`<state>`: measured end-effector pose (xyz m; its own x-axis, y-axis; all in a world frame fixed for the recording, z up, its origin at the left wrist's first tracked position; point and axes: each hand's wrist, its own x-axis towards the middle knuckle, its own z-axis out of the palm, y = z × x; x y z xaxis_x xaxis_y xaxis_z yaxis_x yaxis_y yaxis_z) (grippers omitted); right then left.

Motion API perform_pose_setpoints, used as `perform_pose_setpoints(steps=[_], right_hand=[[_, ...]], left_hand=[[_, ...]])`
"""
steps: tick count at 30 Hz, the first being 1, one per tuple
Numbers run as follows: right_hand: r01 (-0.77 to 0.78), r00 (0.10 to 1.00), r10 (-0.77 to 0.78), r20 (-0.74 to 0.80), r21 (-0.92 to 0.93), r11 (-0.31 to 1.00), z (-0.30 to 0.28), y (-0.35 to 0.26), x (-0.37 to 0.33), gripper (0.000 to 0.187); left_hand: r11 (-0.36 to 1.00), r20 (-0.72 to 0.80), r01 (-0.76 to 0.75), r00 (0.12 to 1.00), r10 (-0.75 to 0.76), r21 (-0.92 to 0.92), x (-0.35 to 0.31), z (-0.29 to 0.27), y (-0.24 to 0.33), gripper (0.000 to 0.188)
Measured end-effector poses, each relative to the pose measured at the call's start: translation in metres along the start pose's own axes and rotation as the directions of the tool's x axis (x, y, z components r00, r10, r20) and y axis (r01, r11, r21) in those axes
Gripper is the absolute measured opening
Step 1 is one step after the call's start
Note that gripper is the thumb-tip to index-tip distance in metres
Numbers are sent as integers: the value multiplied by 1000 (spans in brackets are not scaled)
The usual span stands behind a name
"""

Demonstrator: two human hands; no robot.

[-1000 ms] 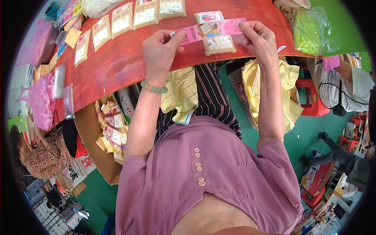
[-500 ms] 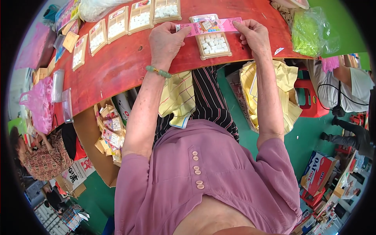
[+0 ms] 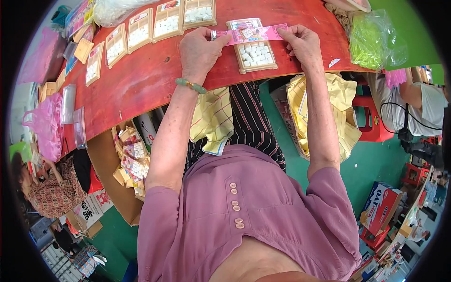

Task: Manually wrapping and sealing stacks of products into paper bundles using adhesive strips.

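Observation:
Stretched between my two hands is a pink printed paper strip. My left hand pinches its left end, and my right hand pinches the right end. The strip lies across the middle of a beige tray filled with small white blocks in its near part. Beyond the strip, the far part of the tray shows something printed under a clear surface. The tray rests near the front edge of the red table.
Several similar filled trays form a row at the left. A bag of green pieces lies at the right. Below the table stand a carton of packed trays and a box with yellow paper. A person sits at left.
The pink strip's right end has shifted slightly left and down with my right hand. The strip now looks a little less taut. Both hands keep their pinch.

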<state>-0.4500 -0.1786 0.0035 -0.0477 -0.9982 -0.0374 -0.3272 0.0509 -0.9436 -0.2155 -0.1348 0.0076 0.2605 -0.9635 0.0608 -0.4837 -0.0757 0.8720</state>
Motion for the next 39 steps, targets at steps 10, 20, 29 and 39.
perform_pose_setpoints(steps=[10, 20, 29, 39], right_hand=[[-7, 1000, 6, -27, -48, 999, 2, -1, -2, 23], [48, 997, -55, -56, -129, 991, 5, 4, -2, 23], [112, 985, -141, -97, -258, 960, 7, 11, 2, 24], [184, 950, -276, -147, -452, 873, 13, 8, -5, 23]], left_hand=[[993, -22, -24, 999, 27, 112, 5, 4, -9, 35], [985, -24, -25, 999, 30, 170, 4, 6, -9, 35], [944, 0, -25, 1000, 27, 329, 2, 6, 2, 43], [888, 21, -37, 999, 31, 459, -1, 4, 14, 50]])
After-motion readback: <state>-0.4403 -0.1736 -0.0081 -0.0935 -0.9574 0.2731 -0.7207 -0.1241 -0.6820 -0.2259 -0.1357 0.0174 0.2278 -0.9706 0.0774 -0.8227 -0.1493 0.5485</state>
